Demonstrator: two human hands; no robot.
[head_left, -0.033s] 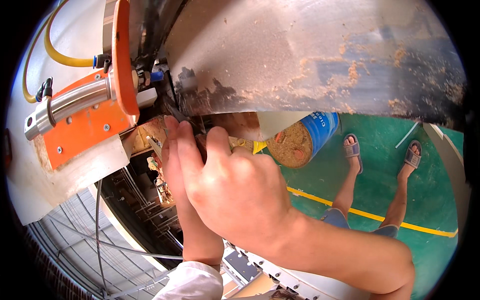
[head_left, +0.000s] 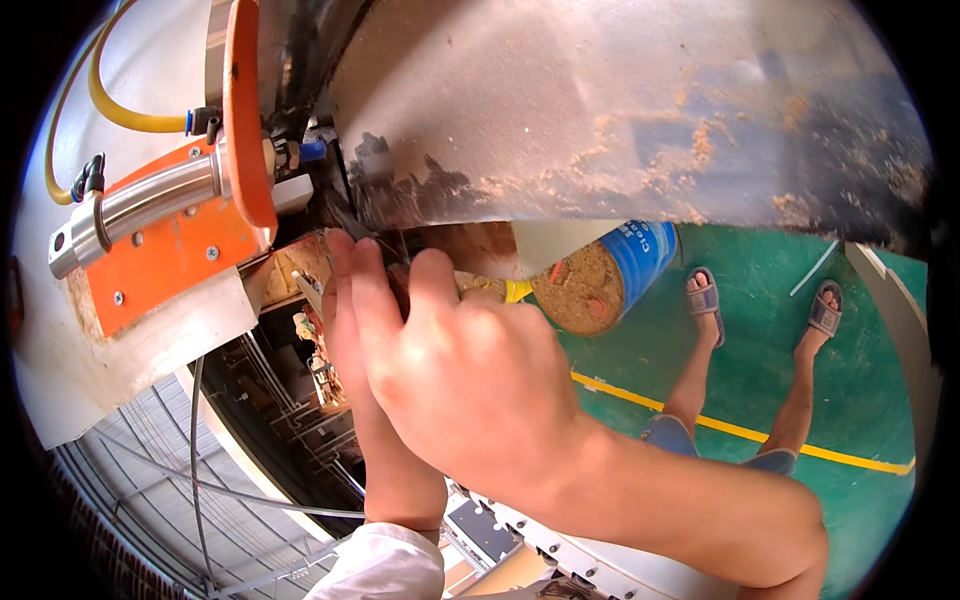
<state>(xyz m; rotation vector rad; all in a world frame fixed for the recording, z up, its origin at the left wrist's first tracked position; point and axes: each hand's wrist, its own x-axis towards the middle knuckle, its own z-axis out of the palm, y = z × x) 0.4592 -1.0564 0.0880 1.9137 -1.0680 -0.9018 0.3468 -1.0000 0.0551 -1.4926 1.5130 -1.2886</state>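
Both hands reach under the dusty metal housing [head_left: 620, 110]. Right hand [head_left: 470, 390] fingers [head_left: 432, 275] curled together on a dark part [head_left: 400, 285], mostly hidden. Left hand [head_left: 345, 300] behind; its grip cannot be determined.

Single view from my head, facing down, very near my right hand [head_left: 470, 390] beneath the machine housing [head_left: 620, 110].

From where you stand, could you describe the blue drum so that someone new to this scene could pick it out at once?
Start at the big dusty metal hood across the top, then drop below its lower edge to the green floor. The blue drum lies tipped there, just beyond the right hand, beside a person's sandalled feet. It alone is blue, its open mouth packed with tan sawdust.
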